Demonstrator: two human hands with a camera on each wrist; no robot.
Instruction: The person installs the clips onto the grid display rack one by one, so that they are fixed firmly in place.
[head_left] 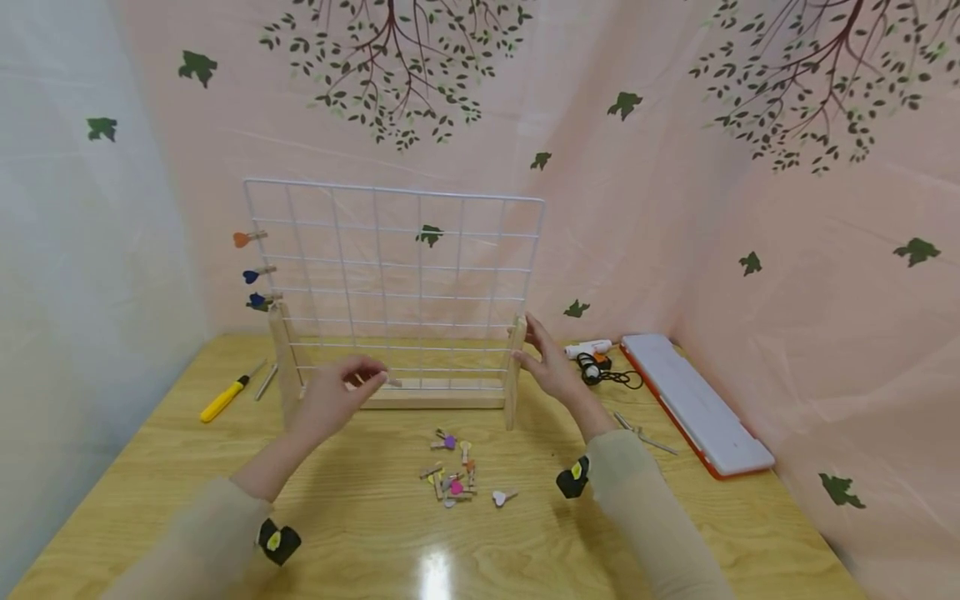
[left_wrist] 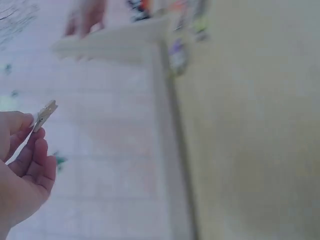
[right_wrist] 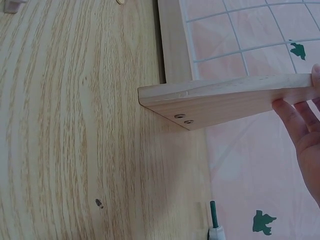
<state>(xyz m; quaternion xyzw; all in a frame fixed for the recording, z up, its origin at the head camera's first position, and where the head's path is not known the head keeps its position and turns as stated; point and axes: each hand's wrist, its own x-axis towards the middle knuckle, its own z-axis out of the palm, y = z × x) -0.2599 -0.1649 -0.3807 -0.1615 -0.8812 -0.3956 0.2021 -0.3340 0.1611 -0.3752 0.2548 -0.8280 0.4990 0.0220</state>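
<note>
My left hand [head_left: 337, 396] pinches a small wooden clothespin [left_wrist: 45, 115] between thumb and fingertips, in front of the lower part of a white wire grid [head_left: 393, 190]. A white bit shows at the thumb end of the clothespin. The grid stands upright in a wooden frame. My right hand [head_left: 553, 367] grips the frame's right post [head_left: 514, 375] near its top, thumb and fingers on different sides. On the grid's left edge hang an orange heart clothespin [head_left: 241, 240] and two blue ones, the upper blue clothespin [head_left: 251, 276] above the lower blue clothespin [head_left: 257, 298].
Several clothespins lie loose before the frame, among them a purple one [head_left: 449, 442], a pink one [head_left: 456, 487] and a white heart one [head_left: 499, 498]. A yellow screwdriver [head_left: 222, 402] lies left. A glue gun [head_left: 587, 348], black cord [head_left: 618, 379] and flat case [head_left: 693, 404] lie right.
</note>
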